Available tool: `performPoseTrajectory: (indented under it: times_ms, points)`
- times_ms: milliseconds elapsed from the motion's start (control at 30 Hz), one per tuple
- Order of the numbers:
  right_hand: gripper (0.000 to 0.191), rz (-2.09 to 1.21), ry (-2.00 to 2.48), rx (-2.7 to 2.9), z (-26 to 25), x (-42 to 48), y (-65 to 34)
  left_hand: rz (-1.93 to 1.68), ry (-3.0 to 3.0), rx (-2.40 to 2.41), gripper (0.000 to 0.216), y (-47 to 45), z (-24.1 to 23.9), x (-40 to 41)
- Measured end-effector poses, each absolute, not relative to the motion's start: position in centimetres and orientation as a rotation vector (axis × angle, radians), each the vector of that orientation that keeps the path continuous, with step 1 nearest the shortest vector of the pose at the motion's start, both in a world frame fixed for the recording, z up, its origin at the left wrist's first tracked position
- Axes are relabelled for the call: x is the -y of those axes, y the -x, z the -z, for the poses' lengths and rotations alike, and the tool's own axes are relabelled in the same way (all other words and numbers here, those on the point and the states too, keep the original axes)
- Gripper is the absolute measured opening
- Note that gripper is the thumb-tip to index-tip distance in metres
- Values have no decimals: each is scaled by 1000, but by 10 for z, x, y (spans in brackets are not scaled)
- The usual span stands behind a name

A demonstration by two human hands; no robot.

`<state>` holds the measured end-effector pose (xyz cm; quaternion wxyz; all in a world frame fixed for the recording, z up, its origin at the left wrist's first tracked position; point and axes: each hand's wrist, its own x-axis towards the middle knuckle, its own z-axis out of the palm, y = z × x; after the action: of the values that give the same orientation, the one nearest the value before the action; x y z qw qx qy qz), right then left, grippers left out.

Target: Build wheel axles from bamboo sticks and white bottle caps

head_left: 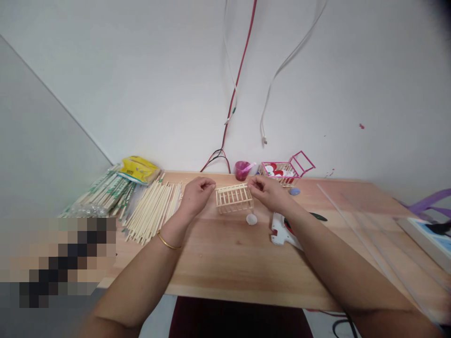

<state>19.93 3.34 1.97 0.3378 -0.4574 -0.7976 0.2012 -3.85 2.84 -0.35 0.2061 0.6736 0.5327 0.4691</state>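
A small open box of pale wooden sticks (234, 198) stands on the wooden table (225, 263) between my hands. My left hand (196, 195) has its fingers curled at the box's left end, thumb and fingertips pinched near its top rail. My right hand (268, 191) is curled at the box's right end, fingers pinched against its top corner. A gold bangle circles my left wrist. A small translucent round cap (251, 219) lies just in front of the box.
Loose wooden sticks (152, 212) and wrapped chopstick packs (105, 193) with a yellow packet (139, 169) lie at the left. A white glue gun (283, 230), pink cup (242, 170), pink wire basket (283, 172), long clear glue rods (355, 225) and hanging cables (232, 101) are also there.
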Motion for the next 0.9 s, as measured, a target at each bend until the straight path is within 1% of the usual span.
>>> performPoseTrajectory:
  times_ms: [100, 300, 600, 900]
  points:
    - [10, -540, 1195, 2068, -18, -34, -198, -1184, -1743, -1467, 15, 40, 8, -31]
    - [9, -500, 1197, 2058, -16, -35, -198, -1016, -1668, -1476, 22, 42, 6, -28]
    - [9, -506, 1192, 2073, -10, -36, -198, -1002, -1736, -1497, 19, 39, 6, -27]
    - [11, -494, 1203, 2056, -10, -34, -196, -977, -1646, -1523, 20, 39, 2, -25]
